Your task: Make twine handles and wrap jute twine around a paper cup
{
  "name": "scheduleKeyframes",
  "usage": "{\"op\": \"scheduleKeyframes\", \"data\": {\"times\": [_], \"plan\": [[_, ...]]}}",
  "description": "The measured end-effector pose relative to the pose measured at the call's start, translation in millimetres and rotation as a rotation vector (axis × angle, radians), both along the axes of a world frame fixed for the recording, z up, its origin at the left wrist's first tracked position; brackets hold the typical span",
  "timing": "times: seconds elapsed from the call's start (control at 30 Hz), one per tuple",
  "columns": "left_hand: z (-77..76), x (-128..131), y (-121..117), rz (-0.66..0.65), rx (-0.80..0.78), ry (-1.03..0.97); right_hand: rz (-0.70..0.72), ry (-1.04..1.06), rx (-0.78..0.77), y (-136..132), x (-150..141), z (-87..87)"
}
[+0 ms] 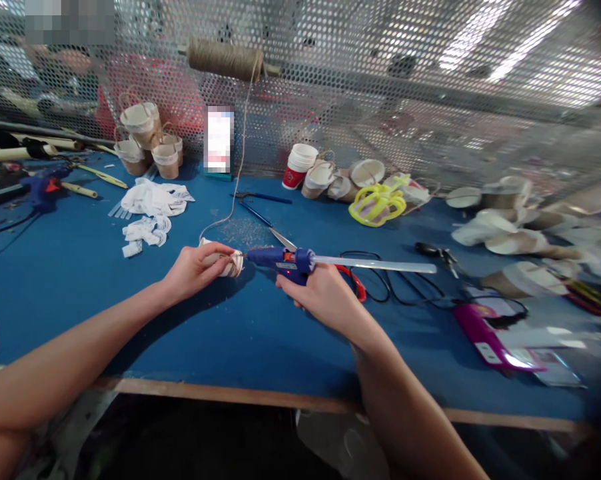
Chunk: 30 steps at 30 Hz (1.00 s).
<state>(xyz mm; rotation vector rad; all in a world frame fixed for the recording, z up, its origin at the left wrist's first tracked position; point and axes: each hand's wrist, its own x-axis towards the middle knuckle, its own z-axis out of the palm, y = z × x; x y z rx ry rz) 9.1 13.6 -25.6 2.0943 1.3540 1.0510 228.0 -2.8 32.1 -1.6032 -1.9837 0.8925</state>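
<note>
My left hand (200,267) is closed around a small whitish cup (236,264) lying on its side, with twine about its end. From there a strand of twine (240,160) runs up to a spool (225,60) mounted on the mesh. In my right hand (325,293) is a blue hot glue gun (280,259), its nozzle pointing left and touching or almost touching the cup. A long clear glue stick (375,264) sticks out of its back. Just behind lie blue-handled scissors (268,223) and pliers (265,197).
White paper scraps (155,200) lie at left, near several twine-handled cups (140,123). Another blue glue gun (45,188) rests far left. A red-and-white cup stack (299,165) and yellow looped piece (378,203) stand behind. At right are black cable (395,287), keys (443,257) and a purple box (490,333).
</note>
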Motion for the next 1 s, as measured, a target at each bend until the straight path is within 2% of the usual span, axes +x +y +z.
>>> {"op": "scheduleKeyframes", "data": {"times": [0.23,0.43,0.63,0.8,1.0], "plan": [[1.7,1.0,-0.4,0.019,-0.021,-0.013,0.017,-0.026,-0.010,-2.6,-0.1,3.0],[2.3,1.3,-0.3,0.022,-0.016,-0.001,0.001,-0.029,0.042,-0.9,1.1,-1.4],[1.2,0.8,0.2,0.031,-0.030,-0.024,0.041,-0.020,-0.004,-1.8,1.6,2.8],[2.3,2.0,-0.7,0.024,0.004,0.009,0.014,-0.014,0.040,1.6,1.0,-1.0],[4.3,2.2,-1.3,0.033,-0.030,-0.014,0.052,-0.005,-0.009,-2.7,1.7,4.0]]}}
